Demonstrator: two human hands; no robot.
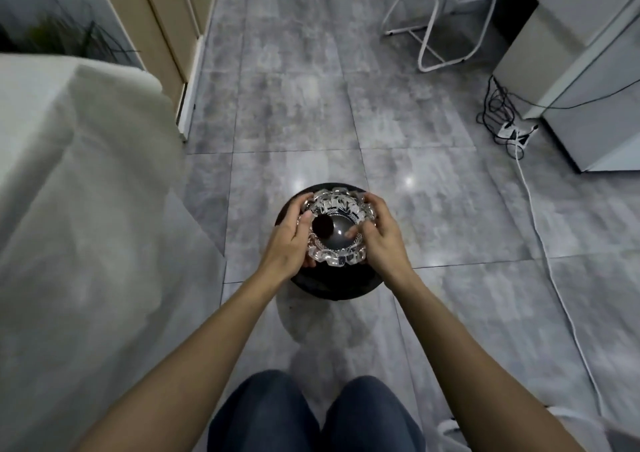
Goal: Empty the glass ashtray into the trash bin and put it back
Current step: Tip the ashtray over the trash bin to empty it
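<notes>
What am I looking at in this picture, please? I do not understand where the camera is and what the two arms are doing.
There is no machine here. The camera sits on a person's head and looks forward and down, so you see that person's own arms and, at the bottom edge, the knees in blue jeans.

The left hand and the right hand grip a glass ashtray from both sides. They hold it above a round black trash bin that stands on the grey tiled floor. A dark round spot shows inside the ashtray; I cannot tell what it is.

Around it: a piece of furniture under white cloth at the left, a white chair frame at the top, and a power strip with cables at the right.
</notes>
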